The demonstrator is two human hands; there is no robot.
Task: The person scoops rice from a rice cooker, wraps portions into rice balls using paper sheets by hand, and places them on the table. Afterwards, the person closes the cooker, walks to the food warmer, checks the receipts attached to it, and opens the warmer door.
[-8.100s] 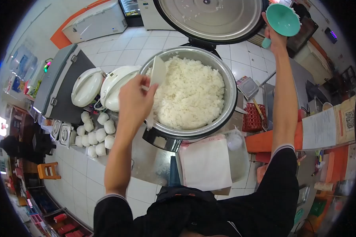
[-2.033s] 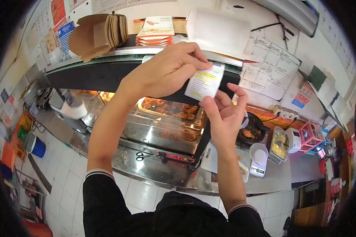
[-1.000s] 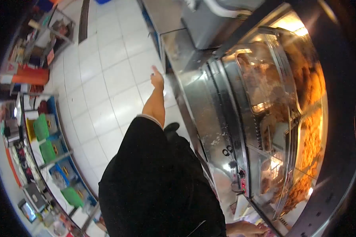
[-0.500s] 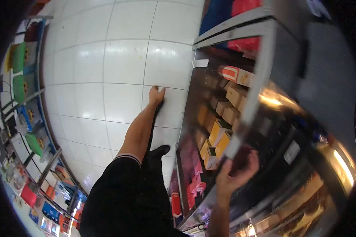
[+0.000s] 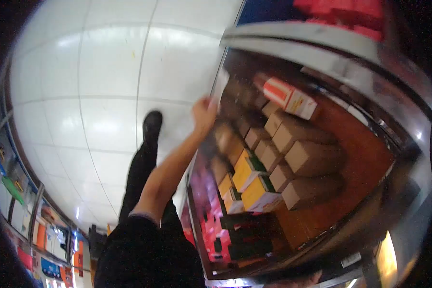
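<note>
My left hand (image 5: 205,114) is stretched forward at the left edge of a glass-topped cabinet (image 5: 273,31), close to a whitish strip (image 5: 219,86). Its fingers are smeared by motion, and whether they touch the strip is unclear. Through the glass show brown cardboard boxes (image 5: 305,156), yellow boxes (image 5: 247,173), and a red-and-white box (image 5: 290,98) lying tilted. A dim skin-toned patch at the bottom edge seems to be my right hand (image 5: 314,277); its fingers cannot be made out.
White floor tiles (image 5: 110,62) lie on the left, where my dark shoe (image 5: 152,122) steps forward. Pink packages (image 5: 213,230) show in the cabinet's lower left part. A metal rack (image 5: 36,206) stands at the far left. Red items (image 5: 345,12) lie at the top right.
The view has gone from the rice cooker, then a paper label held at the food display, to the cabinet. Lately, my left hand came nearer its edge and my right hand dropped towards the bottom.
</note>
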